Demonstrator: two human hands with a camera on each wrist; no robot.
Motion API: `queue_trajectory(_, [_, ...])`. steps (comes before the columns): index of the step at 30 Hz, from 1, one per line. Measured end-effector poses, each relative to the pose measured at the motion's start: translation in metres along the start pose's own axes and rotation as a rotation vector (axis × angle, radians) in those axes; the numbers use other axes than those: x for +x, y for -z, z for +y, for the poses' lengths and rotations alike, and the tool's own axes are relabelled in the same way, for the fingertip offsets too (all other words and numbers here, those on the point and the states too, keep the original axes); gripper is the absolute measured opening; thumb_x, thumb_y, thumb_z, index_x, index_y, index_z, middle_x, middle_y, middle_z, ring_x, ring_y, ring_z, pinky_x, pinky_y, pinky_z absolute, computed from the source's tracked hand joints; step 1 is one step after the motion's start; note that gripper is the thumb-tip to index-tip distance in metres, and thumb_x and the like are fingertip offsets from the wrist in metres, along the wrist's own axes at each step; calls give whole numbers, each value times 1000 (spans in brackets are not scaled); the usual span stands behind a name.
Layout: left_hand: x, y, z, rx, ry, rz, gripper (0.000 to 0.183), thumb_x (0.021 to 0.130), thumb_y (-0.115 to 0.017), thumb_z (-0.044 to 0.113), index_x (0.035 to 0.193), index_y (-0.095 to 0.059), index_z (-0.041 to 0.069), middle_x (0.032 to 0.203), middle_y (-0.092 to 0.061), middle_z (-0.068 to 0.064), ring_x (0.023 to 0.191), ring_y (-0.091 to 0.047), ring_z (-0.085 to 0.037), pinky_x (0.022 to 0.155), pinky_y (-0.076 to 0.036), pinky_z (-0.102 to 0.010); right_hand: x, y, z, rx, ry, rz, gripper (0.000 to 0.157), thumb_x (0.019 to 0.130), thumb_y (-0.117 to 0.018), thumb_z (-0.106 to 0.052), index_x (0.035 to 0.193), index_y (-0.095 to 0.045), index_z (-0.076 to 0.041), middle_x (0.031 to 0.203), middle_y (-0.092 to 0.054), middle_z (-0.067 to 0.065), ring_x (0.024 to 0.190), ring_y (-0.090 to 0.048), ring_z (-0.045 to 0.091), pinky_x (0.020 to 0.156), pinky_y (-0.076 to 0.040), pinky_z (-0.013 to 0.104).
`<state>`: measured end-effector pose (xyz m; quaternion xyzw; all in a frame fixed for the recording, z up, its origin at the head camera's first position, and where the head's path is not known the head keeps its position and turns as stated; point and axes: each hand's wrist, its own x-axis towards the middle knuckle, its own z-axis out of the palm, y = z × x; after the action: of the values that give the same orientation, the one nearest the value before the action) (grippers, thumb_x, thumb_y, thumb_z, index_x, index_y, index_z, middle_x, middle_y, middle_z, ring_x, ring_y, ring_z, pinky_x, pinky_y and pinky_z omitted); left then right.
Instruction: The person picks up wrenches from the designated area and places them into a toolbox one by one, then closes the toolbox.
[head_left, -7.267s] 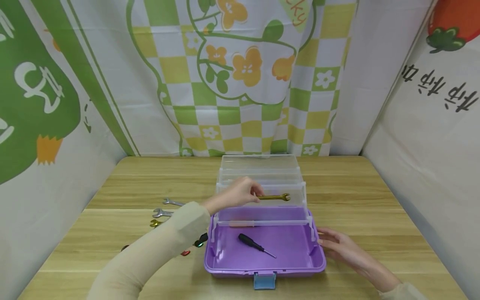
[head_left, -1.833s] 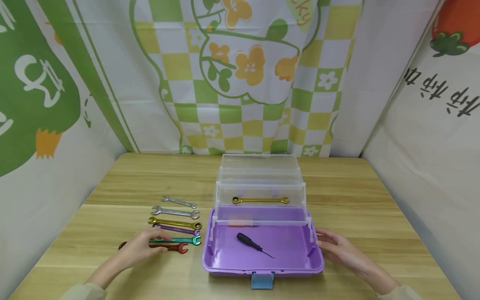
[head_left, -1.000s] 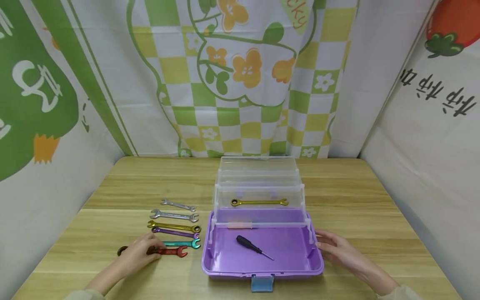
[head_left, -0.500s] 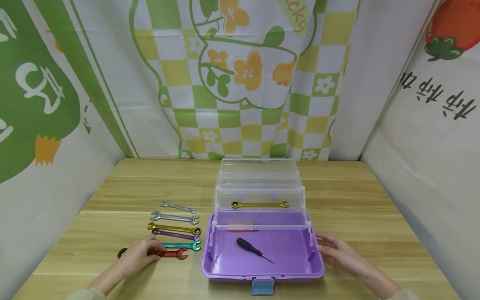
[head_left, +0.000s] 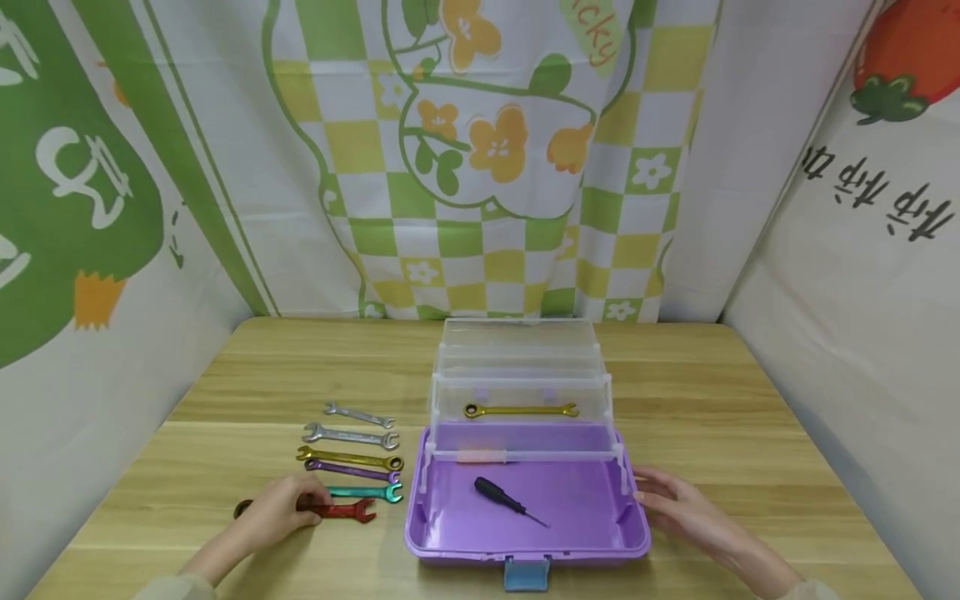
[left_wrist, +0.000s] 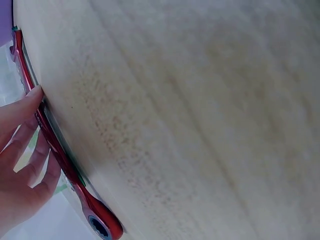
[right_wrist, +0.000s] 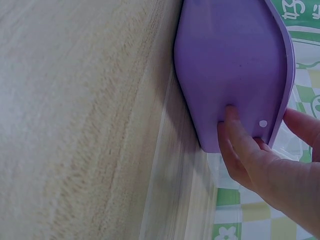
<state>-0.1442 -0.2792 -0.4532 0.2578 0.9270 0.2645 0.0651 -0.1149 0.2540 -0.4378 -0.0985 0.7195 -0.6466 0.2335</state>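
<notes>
The right grip [right_wrist: 270, 167] rests its fingertips on the side of a purple box [right_wrist: 232, 65], thumb at the rim. A white dot [right_wrist: 263, 123] (small, round) sits between thumb and fingers. The table [right_wrist: 90, 125] lies on the grip's finger side; patterned cloth [right_wrist: 255, 211] shows behind it.

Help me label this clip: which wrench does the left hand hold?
The red wrench: the left hand pinches it; it is the only red one, lowest of all in the head view.

Free room above the purple toolbox [head_left: 577, 521] in front, clear trays [head_left: 521, 381] in the way behind
</notes>
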Motion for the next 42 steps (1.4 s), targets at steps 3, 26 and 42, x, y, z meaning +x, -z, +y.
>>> queue_trajectory(3, [-3, 1, 1, 3, 26, -14, 15, 68, -72, 7, 80, -65, 14, 80, -58, 9, 73, -53, -6, 61, -45, -24, 0, -1, 0, -3, -3, 1, 65, 91, -46, -16, 130, -9, 19, 130, -24, 39, 115, -42, 36, 92, -40, 36])
queue_trajectory(26, [-1, 4, 5, 25, 36, 1, 18, 60, -77, 10, 69, -64, 20, 69, -60, 15, 61, -50, 3, 53, -41, -20, -1, 1, -1, 8, 0, -3, 65, 92, -46, -17, 130, -8, 20, 130, -24, 40, 116, -42, 36, 92, -40, 35])
queue_trajectory(42, [4, 6, 8, -33, 55, -15, 16, 61, -76, 12, 69, -63, 18, 66, -58, 14, 59, -47, 3, 52, -39, -19, -1, 1, -1, 11, 2, -6, 64, 92, -46, -17, 130, -10, 19, 131, -22, 39, 117, -41, 36, 93, -39, 35])
